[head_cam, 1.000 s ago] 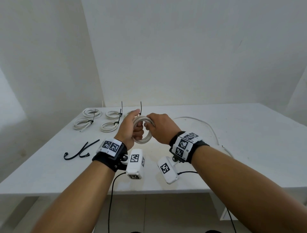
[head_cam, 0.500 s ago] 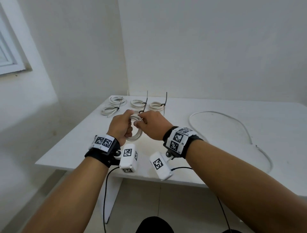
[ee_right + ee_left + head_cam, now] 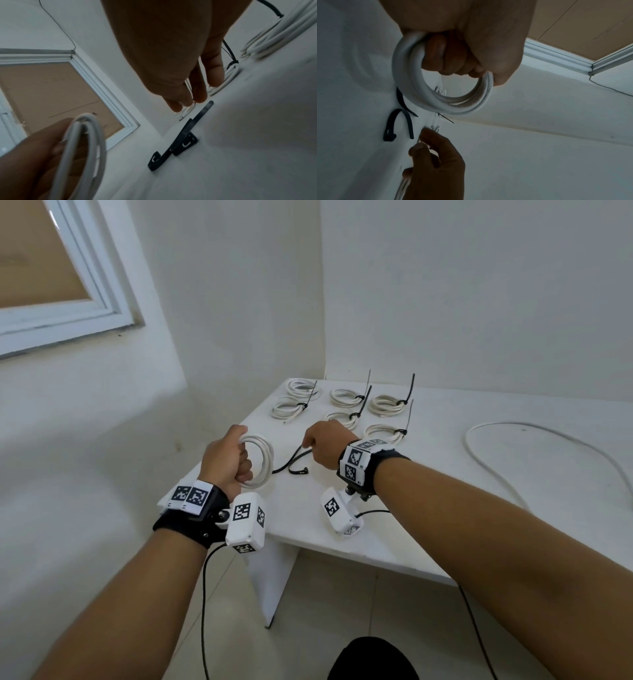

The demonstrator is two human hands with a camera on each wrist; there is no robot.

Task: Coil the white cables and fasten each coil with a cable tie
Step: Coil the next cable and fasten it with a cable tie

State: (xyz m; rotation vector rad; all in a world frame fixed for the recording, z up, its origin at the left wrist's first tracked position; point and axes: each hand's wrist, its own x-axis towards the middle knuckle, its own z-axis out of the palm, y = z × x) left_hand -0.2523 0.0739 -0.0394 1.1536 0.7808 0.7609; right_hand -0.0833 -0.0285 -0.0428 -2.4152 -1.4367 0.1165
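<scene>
Upper left of the head view: a window frame (image 3: 68, 313) now shows; 0.5 s ago only its edge was visible, so the camera has swung left. Left of centre, the left hand (image 3: 226, 462) has its fingers (image 3: 453, 59) curled tight through the white coil (image 3: 262, 460), holding it upright over the counter's (image 3: 428, 508) left edge. Earlier both hands were together on this coil; now they are apart. Centre: two loose black cable ties (image 3: 296, 462) lie on the counter between the hands. The right hand (image 3: 325, 446) has left the coil and is above the ties' far ends, its fingers (image 3: 199, 94) extended downward and close together; cannot tell whether they pinch a tie yet. Behind it, upper centre, six tied coils (image 3: 387, 404) sit in rows, tie tails sticking up. Right side: an uncoiled white cable (image 3: 548, 446) loops across the counter.
</scene>
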